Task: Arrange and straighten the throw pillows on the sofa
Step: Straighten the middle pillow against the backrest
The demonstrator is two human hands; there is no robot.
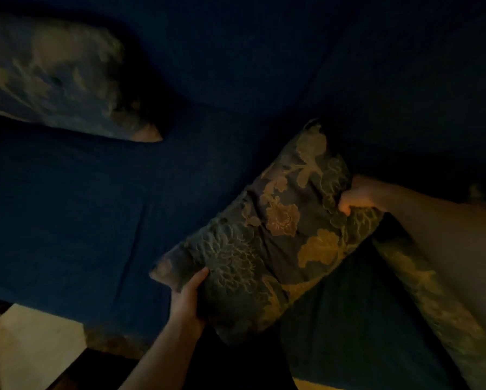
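Head view: dim light, blue sofa [76,209] seen from above its seat.
Writing: no brand, label or lettering can be read on any item.
Floral pillow [267,235]: dark cover with woven flowers and leaves, over the right part of the seat, between your two hands.
Long axis: diagonal, from the lower-left corner near the seat's front edge up to the upper-right corner by the backrest.
Left hand [187,301]: you clasp the pillow's lower-left edge, thumb on the top face, fingers hidden beneath.
Right hand [358,195]: you pinch the pillow's right edge, fingers closed into the fabric.
Second pillow [53,80]: pale blurred pattern, leaning at the far left against the backrest, well apart from the held one.
Third pillow [433,299]: same floral cloth, lying under your right forearm, touching the held pillow.
Floor [33,342]: pale patch, lower left.
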